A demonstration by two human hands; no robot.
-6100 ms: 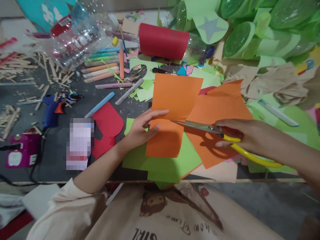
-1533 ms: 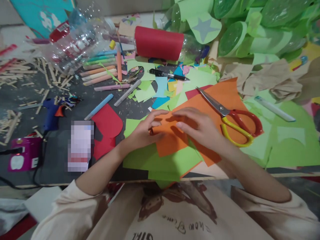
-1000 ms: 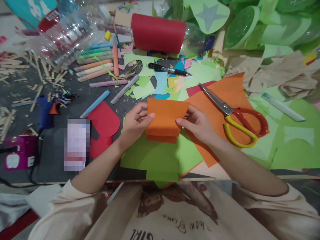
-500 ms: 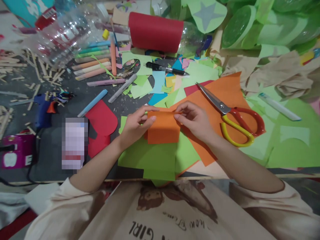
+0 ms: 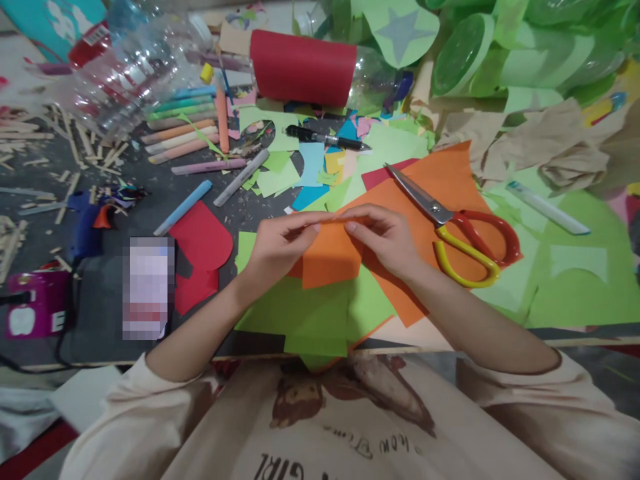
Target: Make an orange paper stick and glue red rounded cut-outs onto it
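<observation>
A small folded piece of orange paper (image 5: 327, 259) lies on green paper sheets (image 5: 300, 317) near the table's front edge. My left hand (image 5: 277, 243) and my right hand (image 5: 387, 237) both press on its upper fold, fingertips nearly meeting at the top edge, fingers closed on the paper. A larger orange sheet (image 5: 450, 190) lies to the right under red-and-yellow-handled scissors (image 5: 457, 223), which rest apart from my right hand.
Behind my hands lie a black pen (image 5: 325, 139), coloured chalk sticks (image 5: 185, 130), paper scraps, a red roll (image 5: 303, 67) and clear plastic bottles (image 5: 135, 63). A blue glue gun (image 5: 83, 213) and red paper (image 5: 203, 250) sit left. Green paper shapes (image 5: 480, 60) crowd the back right.
The scissors were put down on the big orange sheet. Both hands lifted the cut orange piece, folded it over and now press its top fold flat.
</observation>
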